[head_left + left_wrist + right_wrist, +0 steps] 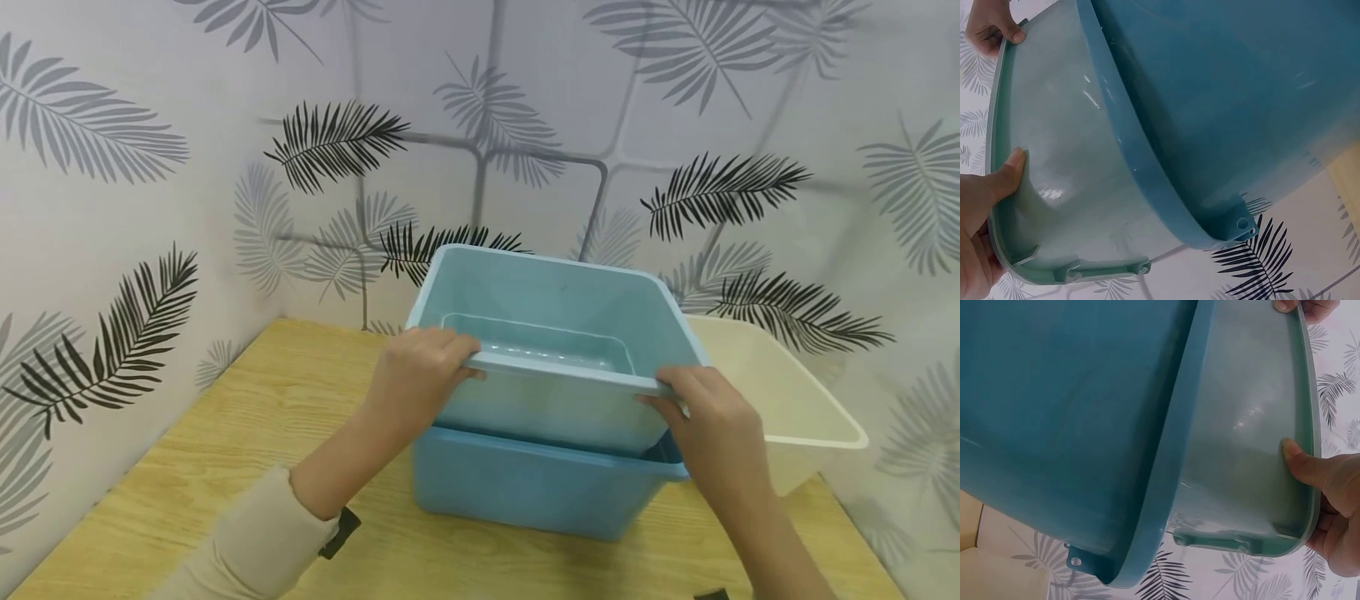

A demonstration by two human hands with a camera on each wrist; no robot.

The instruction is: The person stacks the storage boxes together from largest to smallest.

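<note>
A pale blue-green plastic storage bin sits partly inside a darker blue bin, its upper walls standing well above the blue rim. My left hand grips the near rim of the pale bin toward its left corner. At the right end of that same rim, my right hand holds on with the fingers over the edge. Each thumb presses the outer wall under the rim, as the left wrist view shows with the left thumb and the right wrist view with the right thumb.
A cream bin stands to the right, partly behind the two blue ones. All the bins are on a wood-grain table. Behind the table rises a wall with a leaf pattern, close to the bins' far side.
</note>
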